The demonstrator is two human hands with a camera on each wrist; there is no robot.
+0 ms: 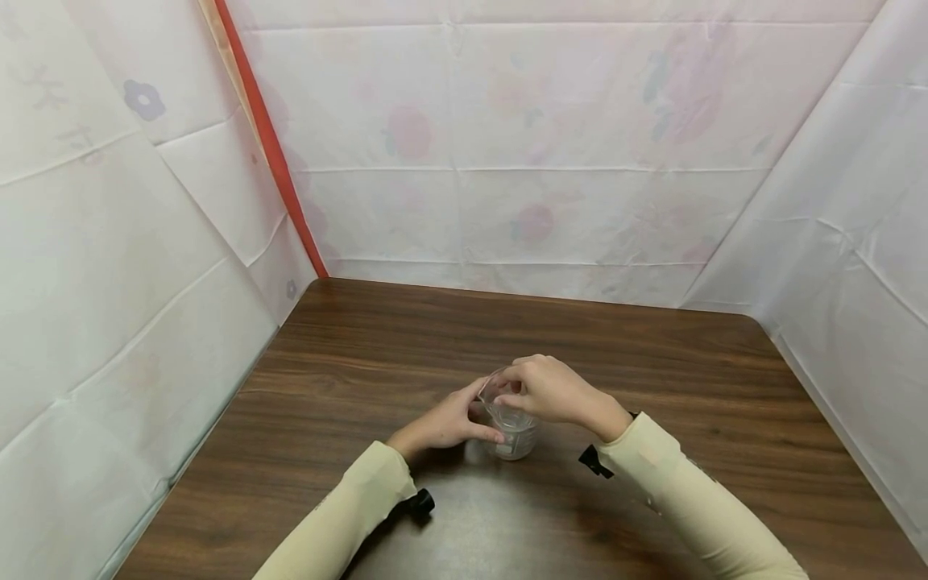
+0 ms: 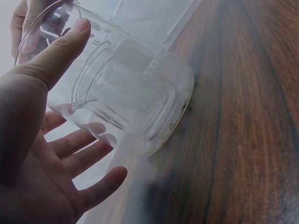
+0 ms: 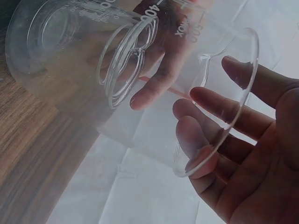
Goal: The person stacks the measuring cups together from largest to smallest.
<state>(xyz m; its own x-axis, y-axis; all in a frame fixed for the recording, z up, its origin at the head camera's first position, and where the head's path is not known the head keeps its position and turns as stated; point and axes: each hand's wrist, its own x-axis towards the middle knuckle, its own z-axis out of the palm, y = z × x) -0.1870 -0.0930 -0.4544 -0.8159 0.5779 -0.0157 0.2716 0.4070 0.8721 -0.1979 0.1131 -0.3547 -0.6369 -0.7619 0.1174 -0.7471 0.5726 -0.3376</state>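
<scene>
A large clear glass beaker (image 1: 518, 443) stands upright on the table, with printed volume marks showing in the right wrist view. Inside it sits smaller nested glassware (image 3: 114, 70) with a pouring lip; rims show close together, and I cannot tell how many pieces there are. My left hand (image 1: 448, 420) holds the large beaker from the left, thumb on the near side and fingers round the far side. My right hand (image 1: 557, 390) reaches down through the beaker's mouth. Its loosely bent fingers (image 3: 233, 112) are within the rim, apart from the inner glass and holding nothing.
The dark wood-grain table (image 1: 348, 346) extends all round the beaker. White patterned cloth (image 1: 507, 145) hangs behind it and at both sides, with a red strip (image 1: 271, 145) at the back left corner. Black bands with small black parts (image 1: 420, 503) are on the wrists.
</scene>
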